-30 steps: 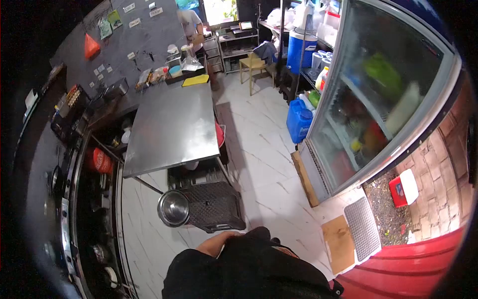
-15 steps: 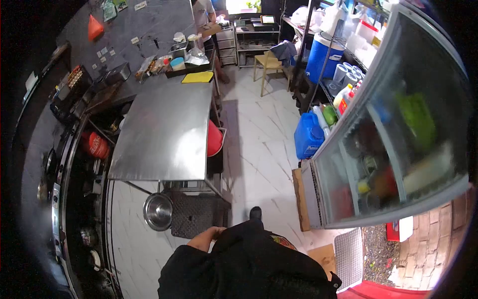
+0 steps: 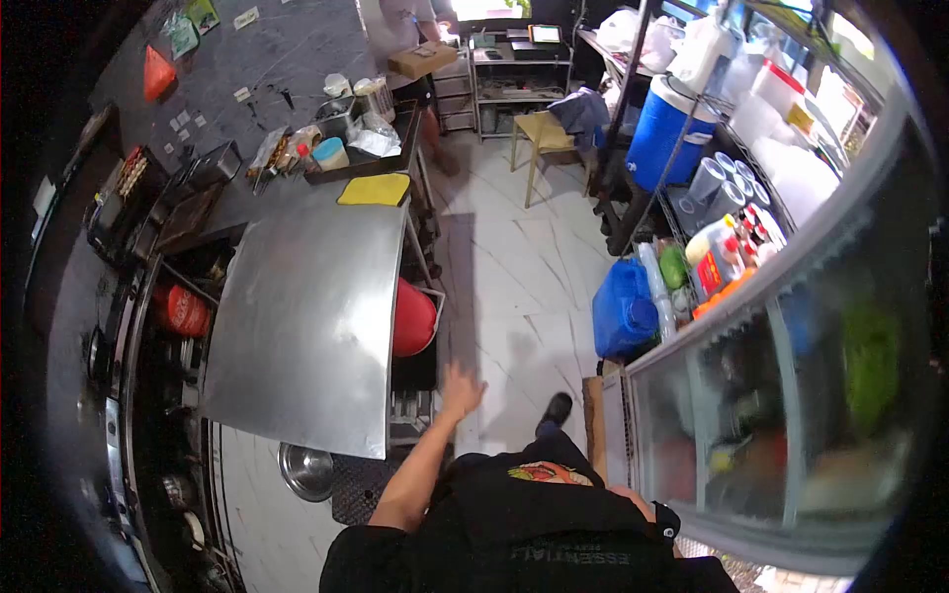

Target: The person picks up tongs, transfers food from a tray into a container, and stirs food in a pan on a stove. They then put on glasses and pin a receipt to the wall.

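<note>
Left grip (image 3: 460,383): I see it open, fingers spread, holding nothing, stretched forward above the floor (image 3: 514,287).
Nearest thing: red container (image 3: 411,318) under the desk (image 3: 297,326), just ahead-left of that grip, not touching.
Right grip: outside my view.

A blue cooler (image 3: 664,133) stands on a rack (image 3: 633,168), with a blue jerrycan (image 3: 623,308) below.

Floor aisle (image 3: 514,287) ahead of my left hand (image 3: 461,385) is open; steel table (image 3: 306,306) and red container (image 3: 411,316) hem it left, blue jerrycan (image 3: 625,308) and glass-door fridge (image 3: 791,425) right.
</note>
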Tool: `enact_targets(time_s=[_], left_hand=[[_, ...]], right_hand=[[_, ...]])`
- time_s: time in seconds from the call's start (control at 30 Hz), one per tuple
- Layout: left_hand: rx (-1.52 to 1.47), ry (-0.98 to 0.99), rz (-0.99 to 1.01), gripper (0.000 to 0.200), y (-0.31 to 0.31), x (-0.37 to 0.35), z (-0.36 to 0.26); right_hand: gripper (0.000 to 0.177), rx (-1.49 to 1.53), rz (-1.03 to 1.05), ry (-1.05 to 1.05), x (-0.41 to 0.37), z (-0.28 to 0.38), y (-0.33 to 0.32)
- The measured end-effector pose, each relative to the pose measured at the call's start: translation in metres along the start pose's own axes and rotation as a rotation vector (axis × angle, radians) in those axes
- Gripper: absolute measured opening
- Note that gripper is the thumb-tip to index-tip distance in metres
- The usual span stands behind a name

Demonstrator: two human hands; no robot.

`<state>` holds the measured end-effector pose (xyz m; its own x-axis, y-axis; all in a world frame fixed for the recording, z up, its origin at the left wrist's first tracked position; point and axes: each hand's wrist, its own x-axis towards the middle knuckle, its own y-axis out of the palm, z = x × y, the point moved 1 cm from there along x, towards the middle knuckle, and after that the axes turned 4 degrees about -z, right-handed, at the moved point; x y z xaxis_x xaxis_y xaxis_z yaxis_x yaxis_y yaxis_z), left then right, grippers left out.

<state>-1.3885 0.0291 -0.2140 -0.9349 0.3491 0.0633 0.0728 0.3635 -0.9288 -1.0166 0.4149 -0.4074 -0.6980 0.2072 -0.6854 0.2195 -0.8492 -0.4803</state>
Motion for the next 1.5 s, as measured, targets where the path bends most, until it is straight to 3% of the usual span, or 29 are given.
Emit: enact_targets(time_s=[0.03, 0.1, 0.2, 0.3, 0.4, 0.43, 0.5, 0.53, 0.7, 0.73, 0.8, 0.87, 0.97, 1.2, 1.3, 1.37, 1.43, 1.5], left_hand=[[-0.080, -0.040, -0.234, 0.041, -0.002, 0.023, 0.011], [-0.016, -0.150, -0.324, 0.041, -0.047, 0.069, 0.016], [0.071, -0.224, -0.543, 0.040, -0.088, 0.125, 0.043], [0.075, -0.546, -0.592, 0.037, -0.107, 0.159, 0.051], [0.039, -0.681, -0.646, 0.035, -0.112, 0.185, 0.033], [0.043, -0.688, -0.647, 0.035, -0.107, 0.195, 0.027], [0.092, -0.567, -0.680, 0.034, -0.094, 0.209, 0.012], [0.106, -0.446, -0.695, 0.033, -0.087, 0.216, 0.005], [0.053, -0.581, -0.631, 0.035, -0.066, 0.252, -0.018], [0.064, -0.581, -0.673, 0.036, -0.067, 0.259, -0.014], [0.129, -0.551, -0.790, 0.035, -0.073, 0.275, -0.002], [0.106, -0.571, -0.783, 0.036, -0.077, 0.292, 0.012], [0.103, -0.542, -0.806, 0.036, -0.065, 0.320, 0.033], [-0.145, -0.563, -0.611, 0.035, 0.006, 0.357, 0.064], [-0.190, -0.704, -0.446, 0.036, 0.027, 0.355, 0.066], [-0.282, -1.026, -0.237, 0.039, 0.041, 0.346, 0.073], [-0.312, -1.033, -0.004, 0.046, 0.042, 0.332, 0.072], [-0.257, -1.231, 0.029, 0.049, 0.090, 0.304, 0.095]], right_hand=[[0.030, -0.012, 0.034, -0.031, 0.025, -0.003, -0.011], [0.030, -0.029, 0.090, -0.079, 0.076, -0.004, -0.038], [0.031, 0.027, 0.001, -0.137, 0.070, 0.118, -0.108], [0.030, 0.012, -0.052, -0.009, 0.140, 0.138, -0.148], [0.029, 0.029, -0.016, 0.034, 0.169, 0.212, -0.211], [0.029, 0.025, -0.010, 0.031, 0.187, 0.223, -0.225], [0.031, 0.307, -0.013, 0.128, 0.231, 0.231, -0.247], [0.031, 0.267, -0.013, 0.146, 0.243, 0.248, -0.261], [0.029, 0.176, -0.035, 0.108, 0.298, 0.314, -0.298], [0.033, 0.009, 0.016, -0.064, 0.353, 0.276, -0.291], [0.033, -0.035, 0.046, -0.038, 0.382, 0.280, -0.292], [0.032, -0.057, 0.068, 0.040, 0.399, 0.293, -0.297], [0.031, -0.194, 0.090, 0.066, 0.361, 0.397, -0.334], [0.031, -0.217, 0.129, -0.024, 0.450, 0.465, -0.356], [0.036, -0.176, 0.095, -0.023, 0.472, 0.512, -0.364], [0.035, -0.359, 0.114, -0.160, 0.503, 0.531, -0.359], [0.034, -0.335, 0.170, -0.123, 0.522, 0.557, -0.359], [0.034, -0.482, 0.204, -0.288, 0.556, 0.570, -0.351]])
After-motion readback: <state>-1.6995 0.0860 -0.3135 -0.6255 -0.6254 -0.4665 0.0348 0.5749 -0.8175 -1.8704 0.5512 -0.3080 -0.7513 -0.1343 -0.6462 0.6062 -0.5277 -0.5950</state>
